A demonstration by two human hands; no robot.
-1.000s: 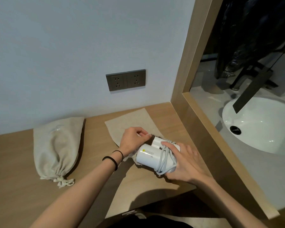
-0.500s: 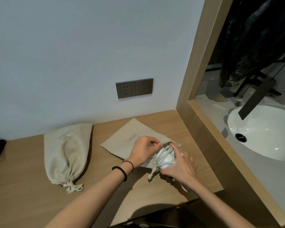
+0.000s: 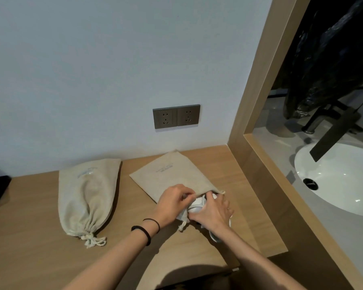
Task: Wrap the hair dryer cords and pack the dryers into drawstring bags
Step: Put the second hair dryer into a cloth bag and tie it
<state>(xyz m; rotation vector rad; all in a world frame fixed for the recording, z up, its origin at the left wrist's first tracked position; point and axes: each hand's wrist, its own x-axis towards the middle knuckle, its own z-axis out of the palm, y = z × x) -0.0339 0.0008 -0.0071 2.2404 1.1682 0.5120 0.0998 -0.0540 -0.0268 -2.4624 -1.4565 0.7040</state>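
On wooden counter [image 3: 40, 248], left hand [image 3: 172, 203] pinching rim of flat bag [image 3: 172, 174], right hand [image 3: 213, 212] gripping white dryer [image 3: 197, 207], bag lettering too blurred to read

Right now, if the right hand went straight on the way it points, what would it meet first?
Probably the open mouth of the flat drawstring bag, which the left hand pinches open; the right hand, gripping the white hair dryer, points into it. Depth is unclear.

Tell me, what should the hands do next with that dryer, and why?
Probably push the dryer deeper into the bag. The left hand pinches the bag's mouth open, the right hand grips the dryer right at the opening, and the rest of the bag lies flat, so the dryer looks barely inside.
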